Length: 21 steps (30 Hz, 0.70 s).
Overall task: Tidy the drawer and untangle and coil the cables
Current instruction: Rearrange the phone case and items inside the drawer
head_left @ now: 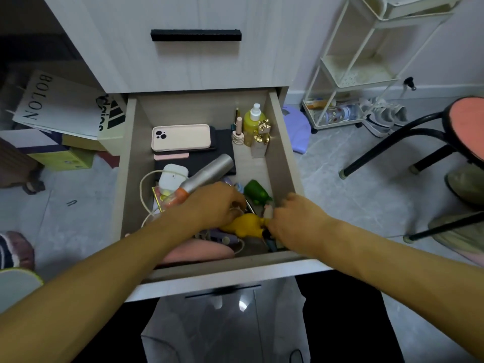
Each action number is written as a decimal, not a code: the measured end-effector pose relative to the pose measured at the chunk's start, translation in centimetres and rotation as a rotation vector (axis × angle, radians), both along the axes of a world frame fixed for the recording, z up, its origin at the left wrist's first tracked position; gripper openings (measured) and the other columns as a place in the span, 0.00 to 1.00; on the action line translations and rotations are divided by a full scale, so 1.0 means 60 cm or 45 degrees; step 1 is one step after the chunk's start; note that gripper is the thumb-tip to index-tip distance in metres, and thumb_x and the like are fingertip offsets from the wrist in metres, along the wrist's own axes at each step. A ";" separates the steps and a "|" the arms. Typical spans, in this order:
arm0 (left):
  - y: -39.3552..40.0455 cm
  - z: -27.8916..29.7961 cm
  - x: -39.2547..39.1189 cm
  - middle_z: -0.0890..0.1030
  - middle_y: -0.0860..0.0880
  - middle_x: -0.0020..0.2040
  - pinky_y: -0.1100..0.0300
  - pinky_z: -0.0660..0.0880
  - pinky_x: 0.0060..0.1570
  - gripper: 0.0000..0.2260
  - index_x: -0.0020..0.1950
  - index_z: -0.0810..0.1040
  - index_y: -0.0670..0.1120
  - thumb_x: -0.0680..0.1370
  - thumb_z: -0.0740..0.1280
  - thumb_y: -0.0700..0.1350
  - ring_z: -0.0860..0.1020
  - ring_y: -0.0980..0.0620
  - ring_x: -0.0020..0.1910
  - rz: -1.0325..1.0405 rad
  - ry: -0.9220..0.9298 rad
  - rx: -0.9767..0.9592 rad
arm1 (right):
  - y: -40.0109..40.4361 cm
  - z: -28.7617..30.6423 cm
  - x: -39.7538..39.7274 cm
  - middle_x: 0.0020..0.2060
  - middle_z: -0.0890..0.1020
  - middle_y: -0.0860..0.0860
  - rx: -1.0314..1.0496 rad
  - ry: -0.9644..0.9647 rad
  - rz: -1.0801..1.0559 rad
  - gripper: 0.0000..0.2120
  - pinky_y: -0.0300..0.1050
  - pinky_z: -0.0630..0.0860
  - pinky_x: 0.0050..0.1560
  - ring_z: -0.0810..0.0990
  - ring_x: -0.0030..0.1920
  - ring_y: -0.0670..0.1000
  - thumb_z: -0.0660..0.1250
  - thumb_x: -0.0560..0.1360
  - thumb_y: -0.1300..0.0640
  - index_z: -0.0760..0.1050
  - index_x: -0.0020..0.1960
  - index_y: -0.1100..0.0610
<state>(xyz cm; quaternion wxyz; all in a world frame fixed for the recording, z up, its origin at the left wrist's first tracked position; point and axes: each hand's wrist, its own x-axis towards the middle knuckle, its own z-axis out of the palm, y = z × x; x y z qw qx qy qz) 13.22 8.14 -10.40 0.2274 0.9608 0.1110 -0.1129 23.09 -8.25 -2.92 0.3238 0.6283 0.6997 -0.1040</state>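
Both hands dig in, left hand (218,205) fingers curled among white cable (142,187), right hand (293,221) fingers' grip hidden beside the yellow rubber toy (245,225) — a blind tug could tighten knots.

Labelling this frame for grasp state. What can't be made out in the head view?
- Left hand: fingers curl down into the clutter; what they grip, if anything, is hidden by the hand itself.
- Right hand: fingertips buried beside the yellow toy; contact unclear.
- White cable: its run passes under the left forearm, ends not visible.
- Drawer front corner items: covered by both hands, too dim to identify.
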 end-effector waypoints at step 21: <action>-0.120 -0.045 0.091 0.72 0.45 0.65 0.60 0.62 0.54 0.14 0.65 0.76 0.45 0.83 0.58 0.48 0.70 0.46 0.62 -0.481 0.189 0.396 | -0.147 -0.048 -0.019 0.41 0.71 0.48 1.092 0.852 -1.123 0.13 0.52 0.77 0.40 0.75 0.39 0.51 0.61 0.80 0.53 0.75 0.63 0.54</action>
